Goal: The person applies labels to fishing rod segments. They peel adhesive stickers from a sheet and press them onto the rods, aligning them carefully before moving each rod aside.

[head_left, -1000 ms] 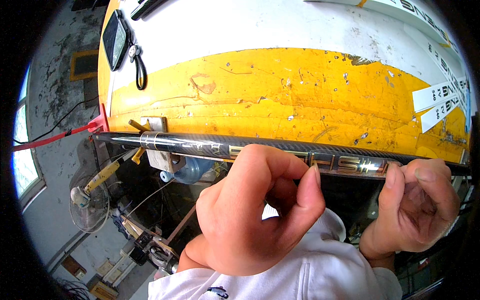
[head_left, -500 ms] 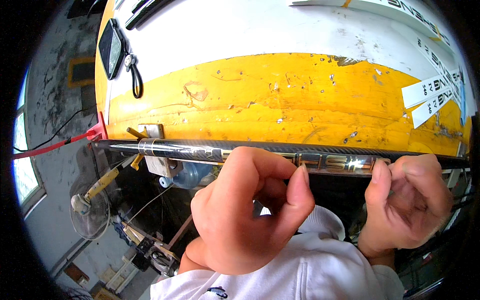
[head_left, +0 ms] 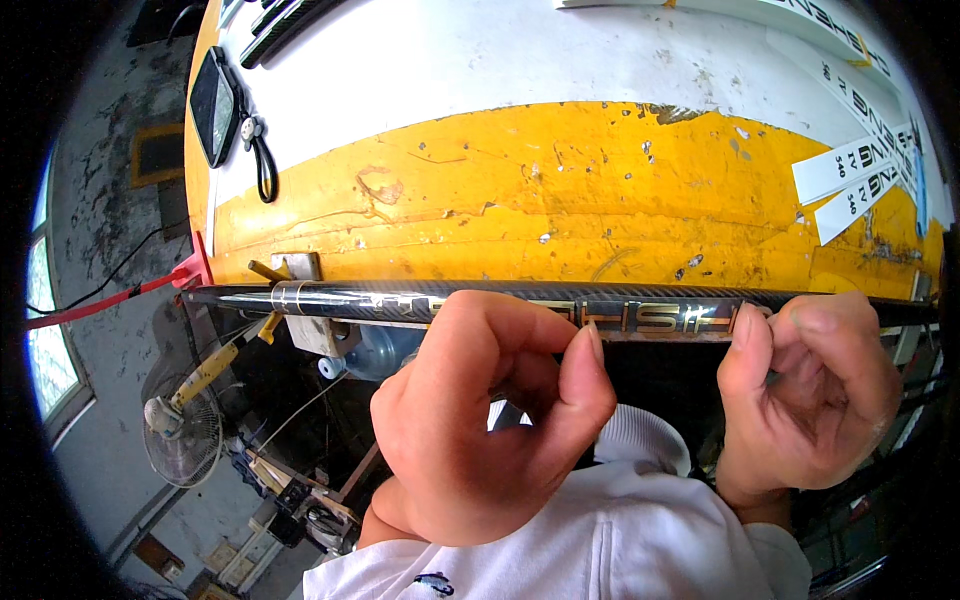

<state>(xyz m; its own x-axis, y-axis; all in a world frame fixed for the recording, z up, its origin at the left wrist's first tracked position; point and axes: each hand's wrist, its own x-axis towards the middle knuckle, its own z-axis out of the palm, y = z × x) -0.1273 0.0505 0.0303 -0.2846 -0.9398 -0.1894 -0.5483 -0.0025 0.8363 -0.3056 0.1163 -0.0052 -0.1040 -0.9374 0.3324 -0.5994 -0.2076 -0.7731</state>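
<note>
A long black carbon-fibre tube [head_left: 230, 298] lies crosswise along the near edge of the yellow table. On its near side is a clear decal film [head_left: 665, 319] with large gold lettering. My left hand [head_left: 470, 440] pinches the film's lower edge between thumb and forefinger, near the middle of the tube. Farther right, my right hand [head_left: 815, 400] also has thumb and forefinger closed at the film, by the end of the lettering. The fingers of both hands curl inward and cover parts of the film.
A yellow clamp-like support [head_left: 268, 270] stands under the tube's left part, beside a red bracket [head_left: 195, 265]. On the table are a phone [head_left: 215, 105] with a strap, black tubes [head_left: 285, 30] and white printed strips [head_left: 845, 170]. A fan [head_left: 183, 430] stands at lower left.
Both hands have shifted slightly left in the picture, along with the whole scene. Their pinches stay closed, and the film between them seems to sit closer against the tube.
</note>
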